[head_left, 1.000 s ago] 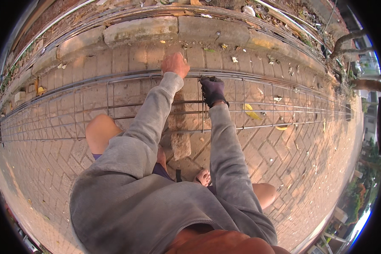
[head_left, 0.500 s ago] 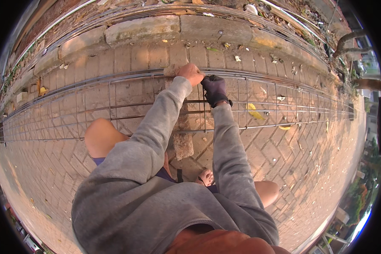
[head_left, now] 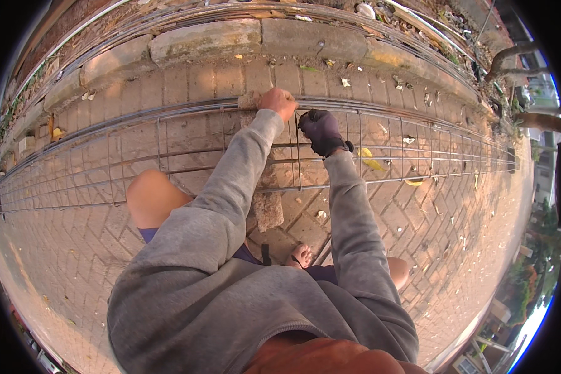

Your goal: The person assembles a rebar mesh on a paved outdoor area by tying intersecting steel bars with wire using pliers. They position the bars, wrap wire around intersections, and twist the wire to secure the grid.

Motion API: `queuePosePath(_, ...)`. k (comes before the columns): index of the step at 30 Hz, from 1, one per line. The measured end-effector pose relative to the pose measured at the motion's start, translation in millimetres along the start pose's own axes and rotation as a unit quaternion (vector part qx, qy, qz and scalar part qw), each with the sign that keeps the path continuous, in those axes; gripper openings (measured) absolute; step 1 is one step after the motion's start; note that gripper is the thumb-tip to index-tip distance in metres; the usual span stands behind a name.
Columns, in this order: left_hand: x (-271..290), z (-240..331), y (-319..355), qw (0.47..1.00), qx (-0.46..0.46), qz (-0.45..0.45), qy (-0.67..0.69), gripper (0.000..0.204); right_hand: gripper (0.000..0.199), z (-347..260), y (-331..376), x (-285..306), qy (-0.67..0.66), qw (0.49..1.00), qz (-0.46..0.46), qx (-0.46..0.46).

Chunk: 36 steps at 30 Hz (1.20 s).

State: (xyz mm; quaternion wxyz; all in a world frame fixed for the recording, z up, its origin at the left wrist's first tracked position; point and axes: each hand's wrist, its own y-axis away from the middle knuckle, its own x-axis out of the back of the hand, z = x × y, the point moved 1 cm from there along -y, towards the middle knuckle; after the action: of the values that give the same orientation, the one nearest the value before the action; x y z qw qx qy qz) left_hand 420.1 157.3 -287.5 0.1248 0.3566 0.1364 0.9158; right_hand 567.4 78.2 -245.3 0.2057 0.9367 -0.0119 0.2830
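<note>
A long cage of thin steel reinforcing bars point(head_left: 368, 108) with square stirrups lies across the paving in front of me. My bare left hand point(head_left: 278, 103) is closed at the cage's far bars, beside a stirrup; what its fingers pinch is hidden. Just right of it and slightly nearer, my right hand point(head_left: 321, 132) wears a dark purple-black glove. That hand is curled shut by the same stirrup, and I cannot make out what is in it. Under the cage, between my arms, a rough brown block point(head_left: 268, 212) sticks out toward me.
Beyond the cage runs a stone kerb point(head_left: 206, 38), with more long bars and leaf litter behind it. Brick paving point(head_left: 75, 262) surrounds my bent knees and bare foot point(head_left: 302, 255). A yellow leaf point(head_left: 371, 161) lies under the cage. A tree branch point(head_left: 511, 57) stands at right.
My gloved right hand has moved a little right and nearer, its wrist turning, so the gap between my hands is wider. My left hand stays at the far bars.
</note>
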Motion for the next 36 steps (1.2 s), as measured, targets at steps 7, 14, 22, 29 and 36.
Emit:
queuePosePath(7,1.2,2.6,1.4,0.999,0.004,-0.008,-0.031,0.015,0.015,-37.9,-33.4,11.1,0.346,0.92,0.023,0.183)
queuePosePath(14,4.7,-11.1,12.2,0.997,-0.036,-0.074,0.006,0.032,0.015,-61.6,-34.9,34.5,0.499,0.787,-0.008,0.363)
queuePosePath(22,9.7,-2.3,23.5,0.997,-0.075,-0.013,-0.026,0.041,0.02,-100.1,-17.7,56.3,0.466,0.858,-0.115,0.183)
queuePosePath(29,3.2,-1.6,18.0,0.997,-0.071,-0.002,0.021,0.031,0.03,-124.2,-39.6,41.4,0.48,0.799,-0.128,0.338)
queuePosePath(36,1.1,3.5,15.4,1.0,-0.014,0.0,0.013,0.025,0.031,-131.0,-104.9,25.1,0.544,0.776,-0.105,0.301)
